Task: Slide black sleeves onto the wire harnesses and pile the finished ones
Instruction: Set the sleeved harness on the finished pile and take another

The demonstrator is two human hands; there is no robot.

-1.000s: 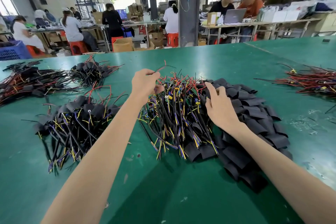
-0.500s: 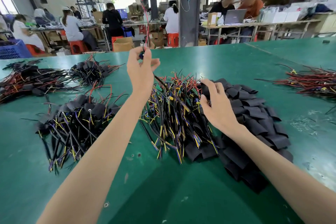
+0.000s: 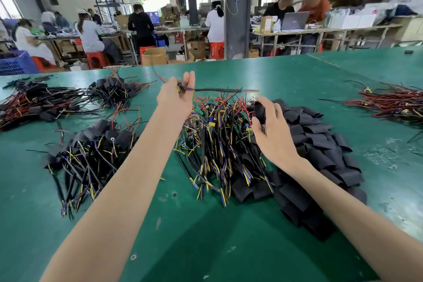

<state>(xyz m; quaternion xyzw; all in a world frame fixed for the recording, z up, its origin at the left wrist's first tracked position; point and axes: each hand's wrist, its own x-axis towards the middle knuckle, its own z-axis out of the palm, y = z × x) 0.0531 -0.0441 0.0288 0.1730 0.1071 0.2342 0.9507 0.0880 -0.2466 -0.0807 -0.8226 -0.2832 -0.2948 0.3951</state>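
Note:
My left hand (image 3: 176,96) pinches one wire harness (image 3: 217,90) by its connector end and holds it level above the table, its loose tips pointing right. My right hand (image 3: 272,130) grips a single black sleeve (image 3: 259,111) just below and right of those tips, apart from them. Under both hands lies a heap of bare harnesses (image 3: 219,144) with yellow, blue and red wires. A heap of black sleeves (image 3: 320,155) spreads to its right. A pile of sleeved harnesses (image 3: 91,151) lies at the left.
More sleeved harnesses (image 3: 41,103) cover the far left of the green table (image 3: 206,236). A bundle of red wires (image 3: 393,104) lies at the far right. Beyond the table's far edge, people work at benches among stools and boxes.
My left hand has lifted one harness out of the heap and turned it level, tips to the right. My right hand has picked a sleeve off the sleeve heap and raised it.

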